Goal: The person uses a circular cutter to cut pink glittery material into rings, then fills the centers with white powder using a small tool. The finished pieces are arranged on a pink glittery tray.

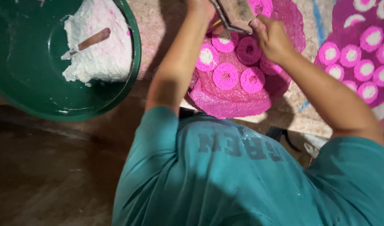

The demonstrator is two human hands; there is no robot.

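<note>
Two hands work at twelve o'clock over a pink disc [233, 98] on the surface. Our right hand [272, 38] has its fingers [259, 26] curled tight around a metal tool [236, 14], a flat angular piece with a thin frame, held just above the disc. Our left hand [200, 7] is cut off by the top edge, so we cannot tell whether its fingers are open or closed; it meets the tool's near end.

On the disc we count about six rings [225, 76] in view, round, grainy and pink. Some have white centres, one is dark in the middle, and the tool hides part of another. The disc itself looks rough and granular.

At two to three o'clock lies a second disc [346, 16], darker purple-pink, carrying roughly ten white-centred rings [329, 53].

At ten o'clock sits one green bowl [135, 58], smooth and round, holding a lumpy white paste [104, 54] with one brown stick [89, 42] resting in it.

Our teal shirt [242, 180] fills the lower picture and both forearms cross over the near disc's edges.
</note>
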